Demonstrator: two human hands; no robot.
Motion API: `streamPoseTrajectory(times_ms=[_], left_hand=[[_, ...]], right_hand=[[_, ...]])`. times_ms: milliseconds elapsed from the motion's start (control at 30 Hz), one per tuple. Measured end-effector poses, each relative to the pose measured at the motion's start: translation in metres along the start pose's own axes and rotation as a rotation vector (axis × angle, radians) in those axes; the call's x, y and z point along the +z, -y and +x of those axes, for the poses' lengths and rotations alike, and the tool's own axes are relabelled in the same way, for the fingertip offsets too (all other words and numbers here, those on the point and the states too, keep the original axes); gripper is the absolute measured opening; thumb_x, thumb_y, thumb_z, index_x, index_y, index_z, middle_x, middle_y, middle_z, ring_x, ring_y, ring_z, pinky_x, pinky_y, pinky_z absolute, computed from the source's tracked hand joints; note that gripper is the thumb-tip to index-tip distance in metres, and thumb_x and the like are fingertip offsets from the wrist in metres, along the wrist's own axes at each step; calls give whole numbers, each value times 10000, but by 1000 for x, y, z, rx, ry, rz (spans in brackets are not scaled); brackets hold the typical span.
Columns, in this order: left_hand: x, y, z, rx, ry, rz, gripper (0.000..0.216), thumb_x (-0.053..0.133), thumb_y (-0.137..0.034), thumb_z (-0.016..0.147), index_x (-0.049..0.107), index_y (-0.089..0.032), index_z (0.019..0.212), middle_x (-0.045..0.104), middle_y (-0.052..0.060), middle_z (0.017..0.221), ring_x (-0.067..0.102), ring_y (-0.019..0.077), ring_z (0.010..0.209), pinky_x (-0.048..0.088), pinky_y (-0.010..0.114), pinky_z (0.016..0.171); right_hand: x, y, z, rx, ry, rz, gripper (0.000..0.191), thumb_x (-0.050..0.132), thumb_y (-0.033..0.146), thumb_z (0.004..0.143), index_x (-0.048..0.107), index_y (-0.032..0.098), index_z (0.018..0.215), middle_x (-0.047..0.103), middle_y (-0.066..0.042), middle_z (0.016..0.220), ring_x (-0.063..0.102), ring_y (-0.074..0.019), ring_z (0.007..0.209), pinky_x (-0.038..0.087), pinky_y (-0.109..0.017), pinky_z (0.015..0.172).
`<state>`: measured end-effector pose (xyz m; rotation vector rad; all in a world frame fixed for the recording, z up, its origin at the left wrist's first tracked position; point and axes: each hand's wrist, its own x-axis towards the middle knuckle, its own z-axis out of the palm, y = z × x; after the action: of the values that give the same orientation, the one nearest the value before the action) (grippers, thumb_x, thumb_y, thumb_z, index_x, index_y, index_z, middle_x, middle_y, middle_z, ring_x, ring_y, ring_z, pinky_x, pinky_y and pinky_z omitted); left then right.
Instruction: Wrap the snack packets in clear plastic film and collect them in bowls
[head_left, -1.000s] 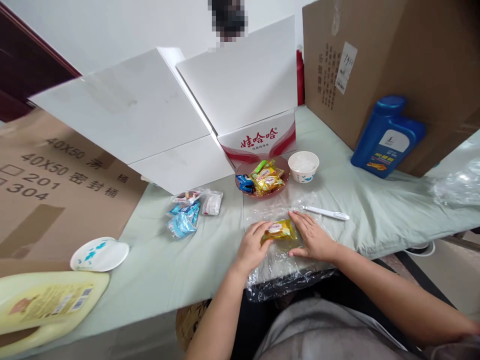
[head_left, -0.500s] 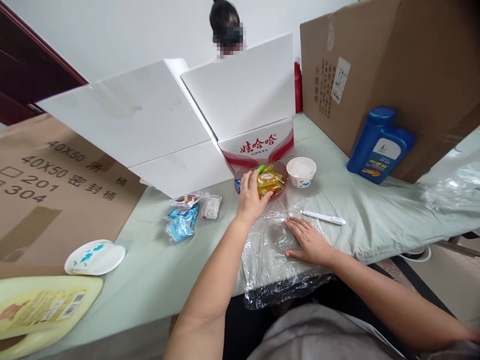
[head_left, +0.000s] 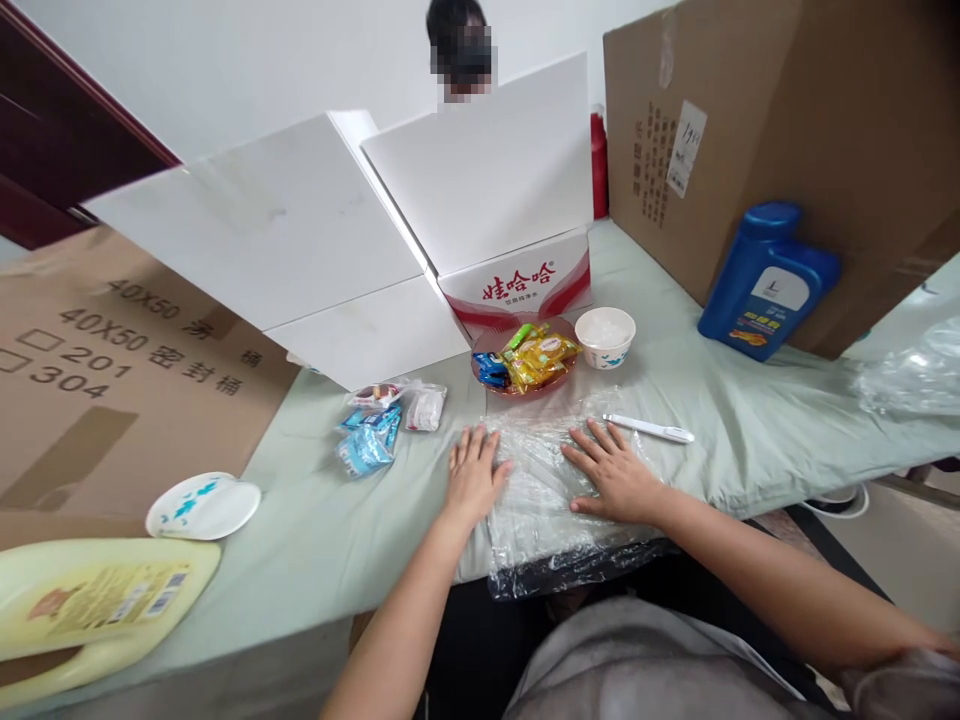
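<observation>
A sheet of clear plastic film (head_left: 544, 500) lies on the pale green cloth at the table's near edge and hangs over it. My left hand (head_left: 474, 473) rests flat and open on the film's left edge. My right hand (head_left: 616, 473) lies flat and open on its right part. Just beyond stands a brown dish (head_left: 525, 385) piled with wrapped snacks, a yellow packet (head_left: 541, 355) on top. Neither hand holds anything.
A white pen (head_left: 649, 428) lies right of the film, a white bowl (head_left: 604, 336) beside the dish. Loose snack packets (head_left: 379, 425) lie to the left, a paper plate (head_left: 201, 504) and yellow jug (head_left: 90, 600) further left. A blue bottle (head_left: 765, 280) and cardboard boxes stand behind.
My left hand carried the yellow packet from the film to the dish, let it go there, and came back flat onto the film's left edge. My right hand stayed on the film.
</observation>
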<state>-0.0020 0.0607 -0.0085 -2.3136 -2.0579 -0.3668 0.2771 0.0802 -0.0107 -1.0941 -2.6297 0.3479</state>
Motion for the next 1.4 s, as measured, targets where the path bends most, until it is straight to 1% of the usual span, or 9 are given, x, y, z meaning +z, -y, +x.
streamPoseTrajectory(times_ms=[167, 267, 400, 633, 767, 867, 1000, 1200, 1400], left_hand=[[-36, -4, -37, 177, -111, -277, 280, 485, -277, 917, 614, -174, 1142, 596, 140, 1237, 499, 276, 1247, 430, 487, 1037], [-56, -25, -66, 395, 127, -432, 257, 596, -316, 858, 627, -210, 1090, 648, 103, 1117, 562, 246, 1155, 476, 433, 1003], [-54, -34, -96, 492, 359, -285, 649, 783, -355, 685, 540, -238, 1275, 562, 116, 1326, 456, 317, 1303, 435, 521, 1053], [-32, -14, -121, 517, 131, -242, 417, 477, -56, 869, 569, -226, 1239, 598, 93, 1315, 443, 253, 1342, 470, 464, 1047], [-35, -15, -119, 390, -19, -512, 266, 476, -77, 901, 625, -212, 1075, 704, 84, 1075, 626, 218, 1127, 561, 386, 922], [-43, -19, -119, 249, -32, -656, 230, 478, -104, 911, 621, -218, 1051, 723, 49, 890, 703, 164, 828, 597, 291, 738], [-49, -20, -117, 36, 15, -768, 180, 485, -204, 929, 616, -205, 1053, 702, 6, 742, 662, 114, 567, 568, 222, 571], [-36, -18, -86, -319, -126, -667, 239, 521, -389, 891, 618, -180, 954, 672, -2, 660, 636, 135, 532, 535, 245, 554], [-9, -14, -55, -418, -319, -361, 200, 558, -361, 838, 649, -197, 909, 718, 37, 767, 685, 189, 701, 515, 287, 658]], right_hand=[[-28, -4, 0, 18, -285, 350, 440, 479, 523, 926, 607, 198, 1194, 586, -143, 1292, 498, -279, 1243, 411, -487, 1018], [-40, -7, 0, 82, -412, 475, 344, 457, 477, 948, 646, 207, 1048, 670, -105, 1071, 598, -234, 1060, 478, -413, 919], [-50, -14, -12, 53, -265, 535, 347, 456, 474, 950, 657, 193, 980, 688, -88, 940, 638, -204, 891, 508, -354, 804], [-52, -31, -68, -249, 129, 346, 662, 642, 604, 789, 560, 201, 1308, 611, -140, 1267, 540, -287, 1198, 425, -457, 1005], [-37, -32, -92, -253, 93, 171, 587, 621, 401, 861, 464, 239, 1403, 526, -115, 1395, 434, -298, 1317, 364, -525, 1054], [-37, -22, -98, -187, -1, 202, 316, 462, 187, 933, 611, 240, 1207, 651, -91, 1216, 552, -246, 1183, 435, -477, 979], [-48, -9, -94, -109, -59, 418, 221, 439, 201, 937, 638, 223, 1029, 699, -83, 972, 643, -208, 951, 515, -391, 845], [-34, -11, -64, 330, -197, 583, 286, 410, 355, 947, 572, 210, 1133, 685, -25, 784, 670, -169, 675, 536, -290, 607], [-10, -15, -28, 428, -303, 186, 367, 392, 354, 933, 537, 151, 1202, 706, -60, 785, 678, -224, 677, 503, -329, 604]])
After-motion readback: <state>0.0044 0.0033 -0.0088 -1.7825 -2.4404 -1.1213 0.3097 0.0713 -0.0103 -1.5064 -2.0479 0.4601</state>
